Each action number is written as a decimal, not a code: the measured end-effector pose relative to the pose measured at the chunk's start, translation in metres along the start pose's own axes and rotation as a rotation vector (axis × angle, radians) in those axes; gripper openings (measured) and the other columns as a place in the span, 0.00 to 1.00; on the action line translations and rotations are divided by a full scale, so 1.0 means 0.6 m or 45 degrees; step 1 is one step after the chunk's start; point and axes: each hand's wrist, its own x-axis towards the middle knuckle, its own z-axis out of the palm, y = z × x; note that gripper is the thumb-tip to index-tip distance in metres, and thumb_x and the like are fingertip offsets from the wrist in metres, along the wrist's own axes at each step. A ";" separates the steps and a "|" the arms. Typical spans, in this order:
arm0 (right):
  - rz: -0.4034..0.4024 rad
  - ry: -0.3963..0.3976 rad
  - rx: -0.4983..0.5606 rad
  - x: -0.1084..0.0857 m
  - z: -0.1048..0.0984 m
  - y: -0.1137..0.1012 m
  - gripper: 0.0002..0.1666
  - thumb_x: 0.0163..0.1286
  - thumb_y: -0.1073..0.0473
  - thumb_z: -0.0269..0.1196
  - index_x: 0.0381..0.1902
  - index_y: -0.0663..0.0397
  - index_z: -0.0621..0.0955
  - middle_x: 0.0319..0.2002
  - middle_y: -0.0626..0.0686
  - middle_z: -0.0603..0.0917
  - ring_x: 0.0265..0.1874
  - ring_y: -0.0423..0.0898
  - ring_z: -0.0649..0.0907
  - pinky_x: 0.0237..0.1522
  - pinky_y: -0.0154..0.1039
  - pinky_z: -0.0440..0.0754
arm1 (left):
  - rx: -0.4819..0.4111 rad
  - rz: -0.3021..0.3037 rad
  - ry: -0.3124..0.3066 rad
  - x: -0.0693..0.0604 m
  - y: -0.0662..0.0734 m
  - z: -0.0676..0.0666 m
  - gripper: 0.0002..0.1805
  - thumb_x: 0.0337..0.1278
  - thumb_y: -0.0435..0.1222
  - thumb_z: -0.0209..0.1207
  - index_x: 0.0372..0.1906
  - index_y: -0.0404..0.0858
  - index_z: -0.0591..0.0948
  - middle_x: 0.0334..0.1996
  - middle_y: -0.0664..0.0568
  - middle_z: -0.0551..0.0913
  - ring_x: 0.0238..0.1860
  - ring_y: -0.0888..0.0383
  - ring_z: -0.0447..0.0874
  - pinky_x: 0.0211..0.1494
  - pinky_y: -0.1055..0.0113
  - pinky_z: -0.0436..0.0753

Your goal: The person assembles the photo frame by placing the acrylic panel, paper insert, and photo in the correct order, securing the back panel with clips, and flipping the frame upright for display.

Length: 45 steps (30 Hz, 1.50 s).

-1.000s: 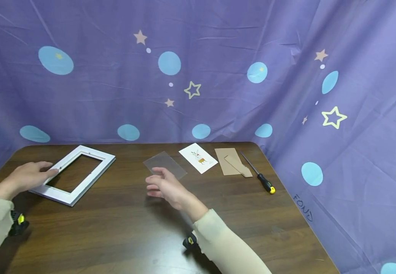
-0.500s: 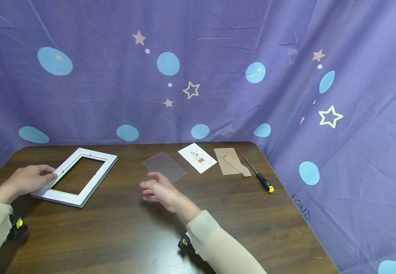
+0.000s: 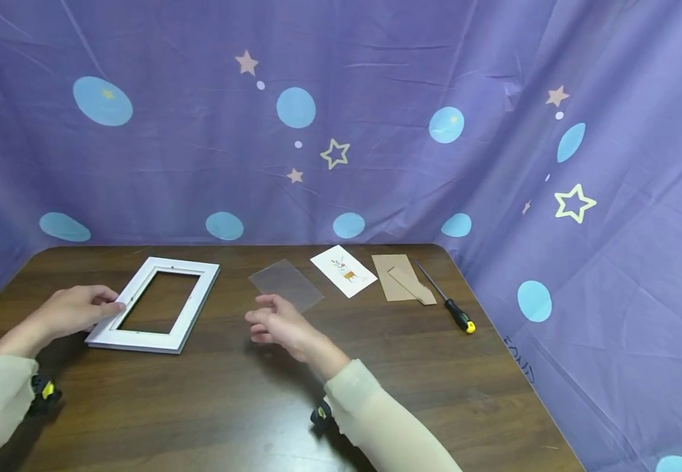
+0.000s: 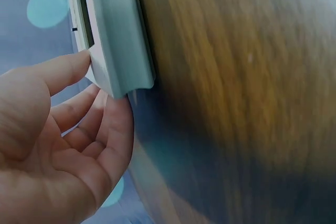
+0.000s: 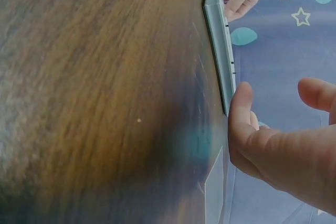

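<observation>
A white picture frame (image 3: 199,308) lies on the left part of the table, its middle opening showing the wood beneath. My left hand (image 3: 78,309) pinches its left side; in the left wrist view, the thumb is on the upper face and the curled fingers (image 4: 118,129) are at the outer edge. Over the middle of the table hovers my right hand (image 3: 284,328), fingers loosely bent and holding nothing. Just beyond it a clear plastic sheet (image 3: 284,282) lies flat. The right wrist view shows the picture frame (image 5: 220,45) apart from the right hand (image 5: 283,156).
To the right of the sheet lie a white card (image 3: 341,270) with a printed plant and a brown backing board (image 3: 383,282) with a smaller cardboard piece (image 3: 408,285) on it. A screwdriver (image 3: 458,316) lies near the right table edge. A purple curtain (image 3: 376,131) hangs behind.
My left hand has slid the picture frame to the right and turned it slightly. The right hand has shifted a little left and stays above the table.
</observation>
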 end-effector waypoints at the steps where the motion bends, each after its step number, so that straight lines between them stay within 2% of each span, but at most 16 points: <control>1: -0.001 -0.003 -0.016 0.000 0.000 0.001 0.37 0.73 0.65 0.66 0.75 0.67 0.66 0.49 0.55 0.83 0.51 0.59 0.85 0.52 0.43 0.90 | -0.012 0.000 -0.004 -0.001 0.003 0.003 0.30 0.77 0.48 0.60 0.57 0.21 0.78 0.43 0.32 0.84 0.39 0.48 0.87 0.34 0.60 0.87; 5: -0.026 -0.014 -0.130 0.001 -0.002 0.003 0.35 0.74 0.64 0.66 0.73 0.68 0.69 0.48 0.55 0.85 0.49 0.58 0.86 0.51 0.43 0.90 | -0.057 -0.005 -0.024 -0.003 0.015 0.014 0.31 0.76 0.48 0.61 0.59 0.20 0.76 0.42 0.35 0.84 0.38 0.50 0.87 0.36 0.58 0.89; 10: -0.072 -0.048 -0.277 0.001 0.000 0.003 0.34 0.75 0.62 0.66 0.73 0.70 0.70 0.49 0.56 0.86 0.51 0.62 0.87 0.52 0.43 0.90 | -0.072 0.007 -0.038 -0.007 0.033 0.023 0.33 0.75 0.48 0.62 0.62 0.19 0.74 0.41 0.36 0.84 0.36 0.52 0.89 0.35 0.58 0.90; 15: -0.071 -0.059 -0.316 0.002 0.008 0.003 0.34 0.74 0.63 0.66 0.73 0.70 0.70 0.49 0.56 0.86 0.51 0.62 0.87 0.52 0.44 0.90 | -0.095 0.000 -0.051 -0.017 0.050 0.028 0.33 0.74 0.46 0.63 0.61 0.18 0.74 0.38 0.38 0.84 0.33 0.53 0.89 0.34 0.59 0.89; 21: -0.069 -0.067 -0.368 0.005 0.011 0.006 0.35 0.74 0.64 0.66 0.73 0.71 0.70 0.44 0.54 0.85 0.46 0.60 0.88 0.50 0.42 0.91 | -0.127 -0.032 -0.082 -0.025 0.068 0.036 0.35 0.73 0.46 0.63 0.63 0.17 0.72 0.37 0.40 0.84 0.32 0.53 0.89 0.35 0.58 0.89; 29: -0.045 -0.080 -0.448 0.011 0.006 0.013 0.36 0.73 0.63 0.67 0.73 0.71 0.70 0.40 0.51 0.84 0.40 0.54 0.89 0.47 0.40 0.91 | -0.219 -0.062 -0.119 -0.021 0.106 0.057 0.39 0.73 0.47 0.64 0.69 0.17 0.68 0.37 0.43 0.81 0.35 0.55 0.87 0.38 0.59 0.90; 37: -0.076 -0.070 -0.542 0.011 0.003 0.022 0.37 0.72 0.63 0.66 0.74 0.71 0.69 0.37 0.50 0.83 0.33 0.48 0.89 0.43 0.37 0.90 | -0.320 -0.028 -0.105 -0.021 0.145 0.084 0.36 0.73 0.42 0.65 0.68 0.17 0.68 0.35 0.44 0.79 0.33 0.55 0.85 0.36 0.60 0.90; 45: -0.152 -0.049 -0.684 0.012 -0.007 0.022 0.40 0.73 0.63 0.66 0.76 0.72 0.66 0.32 0.48 0.82 0.28 0.45 0.88 0.37 0.32 0.87 | -0.323 -0.013 -0.062 -0.024 0.167 0.096 0.34 0.73 0.40 0.65 0.67 0.16 0.68 0.33 0.43 0.81 0.30 0.56 0.86 0.34 0.59 0.89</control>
